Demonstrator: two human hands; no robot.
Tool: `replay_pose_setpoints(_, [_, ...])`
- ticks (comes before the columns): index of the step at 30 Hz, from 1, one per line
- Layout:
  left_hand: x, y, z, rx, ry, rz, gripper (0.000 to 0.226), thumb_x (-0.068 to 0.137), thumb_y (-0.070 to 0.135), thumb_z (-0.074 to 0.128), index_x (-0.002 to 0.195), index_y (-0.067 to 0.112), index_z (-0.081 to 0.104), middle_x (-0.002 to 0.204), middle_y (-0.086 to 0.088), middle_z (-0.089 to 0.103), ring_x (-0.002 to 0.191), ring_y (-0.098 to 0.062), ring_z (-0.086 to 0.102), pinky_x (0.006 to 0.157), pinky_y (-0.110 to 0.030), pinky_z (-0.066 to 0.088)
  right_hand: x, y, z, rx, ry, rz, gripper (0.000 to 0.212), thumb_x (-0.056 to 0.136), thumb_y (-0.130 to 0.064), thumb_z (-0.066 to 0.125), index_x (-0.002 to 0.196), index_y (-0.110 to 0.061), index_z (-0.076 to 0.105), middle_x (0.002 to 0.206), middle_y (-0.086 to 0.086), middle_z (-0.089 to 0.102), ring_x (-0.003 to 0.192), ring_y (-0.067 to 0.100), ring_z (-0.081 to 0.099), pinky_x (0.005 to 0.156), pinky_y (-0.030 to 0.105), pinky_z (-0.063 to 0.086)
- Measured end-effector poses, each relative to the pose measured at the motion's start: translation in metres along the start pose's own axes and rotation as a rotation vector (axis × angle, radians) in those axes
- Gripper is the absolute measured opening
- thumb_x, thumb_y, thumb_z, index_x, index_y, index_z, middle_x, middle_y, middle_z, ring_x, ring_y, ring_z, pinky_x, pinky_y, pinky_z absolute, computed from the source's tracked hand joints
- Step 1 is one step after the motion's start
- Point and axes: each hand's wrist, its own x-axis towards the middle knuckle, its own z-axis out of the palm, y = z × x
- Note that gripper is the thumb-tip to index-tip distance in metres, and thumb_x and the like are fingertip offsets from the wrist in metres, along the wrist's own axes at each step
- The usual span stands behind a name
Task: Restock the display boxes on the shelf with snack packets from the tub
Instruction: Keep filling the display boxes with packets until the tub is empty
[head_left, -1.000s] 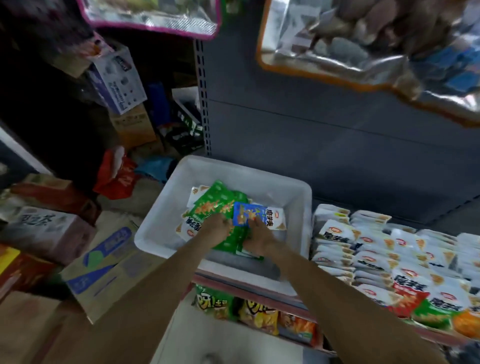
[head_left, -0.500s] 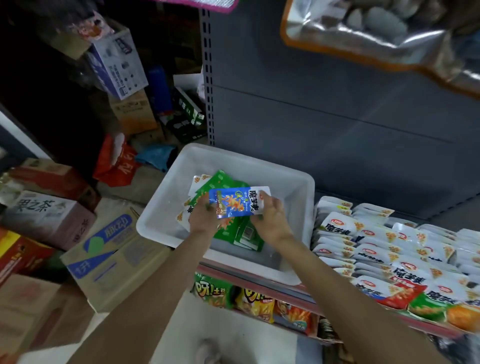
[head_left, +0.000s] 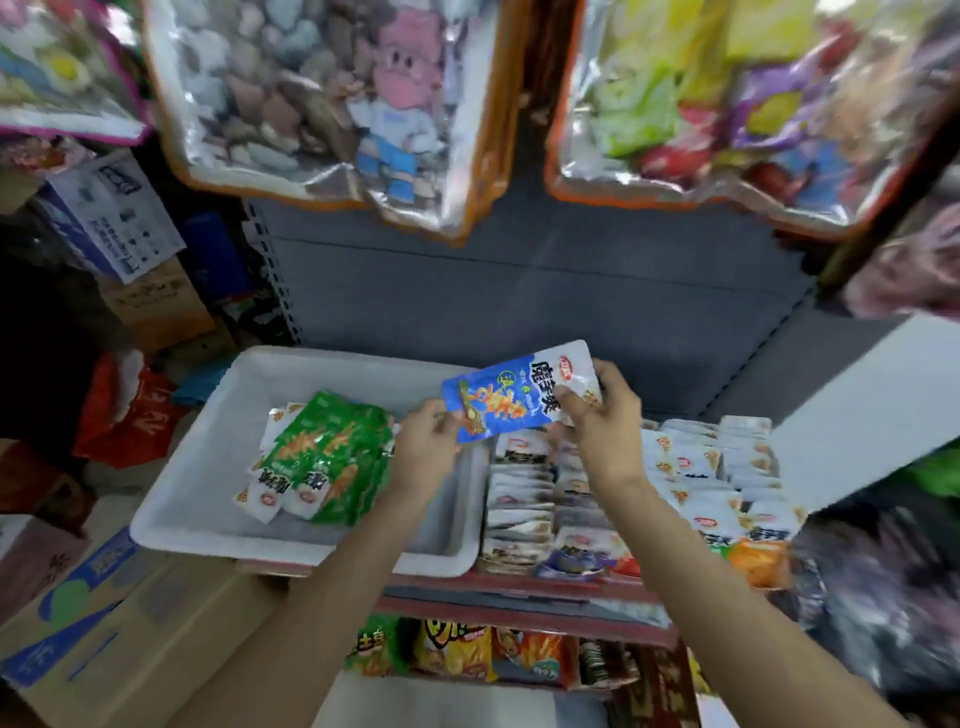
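On the lower shelf nearest the camera stand yellow and orange crisp bags (head_left: 457, 649). Above them, the left hand (head_left: 427, 451) pinches the lower left corner of a blue-and-white foil snack packet (head_left: 519, 397) between thumb and curled fingers, while the right hand (head_left: 605, 422) grips its white right end, thumb on the front. The packet hangs tilted in the air over the right rim of the white plastic tub (head_left: 208, 493), which sits on the shelf and holds a pile of green snack packets (head_left: 327, 457). Just right of the tub lie rows of white packets in display boxes (head_left: 691, 467). Behind rises the grey shelf back panel (head_left: 519, 291), with large clear bags of toys (head_left: 337, 104) hanging above.
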Motion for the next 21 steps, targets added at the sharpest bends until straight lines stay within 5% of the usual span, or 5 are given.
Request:
replay_pose_setpoints(5, [-0.018, 0.024, 0.073, 0.242, -0.185, 0.111, 0.015, 0.094, 0.012, 0.055, 0.103, 0.002, 0.061, 0.099, -0.011, 0.067, 0.091, -0.021, 0.062, 0.083, -0.032, 0.049, 0.002, -0.009, -0.084, 0.041, 0.138, 0.005, 0.017, 0.092, 0.001, 0.053, 0.104, -0.011, 0.054, 0.08, -0.004, 0.063, 0.064, 0.006, 0.064, 0.055, 0.029, 0.058])
replay_pose_setpoints(10, [-0.034, 0.022, 0.1, 0.901, -0.157, 0.328, 0.034, 0.092, 0.03, 0.054, 0.125, 0.019, 0.057, 0.127, -0.001, 0.052, 0.121, -0.024, 0.042, 0.096, -0.033, 0.034, 0.003, -0.005, -0.13, 0.047, 0.156, 0.02, 0.009, 0.093, 0.0, 0.052, 0.1, -0.004, 0.053, 0.081, 0.001, 0.062, 0.057, -0.002, 0.063, 0.047, 0.022, 0.054])
replay_pose_setpoints(18, [-0.041, 0.021, 0.082, 1.067, -0.339, 0.465, 0.046, 0.092, 0.042, 0.053, 0.135, 0.027, 0.047, 0.144, 0.01, 0.039, 0.129, -0.014, 0.034, 0.105, -0.033, 0.027, 0.013, -0.003, -0.138, 0.038, 0.148, -0.062, 0.014, 0.095, -0.003, 0.051, 0.092, -0.017, 0.053, 0.083, -0.001, 0.062, 0.062, -0.002, 0.064, 0.053, 0.023, 0.057])
replay_pose_setpoints(21, [-0.043, 0.026, 0.075, 1.119, -0.41, 0.469, 0.066, 0.078, 0.067, 0.044, 0.132, 0.029, 0.047, 0.143, 0.011, 0.041, 0.129, -0.013, 0.033, 0.104, -0.031, 0.023, 0.017, -0.002, -0.133, 0.038, 0.113, -0.113, 0.017, 0.095, -0.004, 0.05, 0.088, -0.02, 0.051, 0.088, 0.003, 0.063, 0.073, 0.009, 0.065, 0.056, 0.023, 0.056])
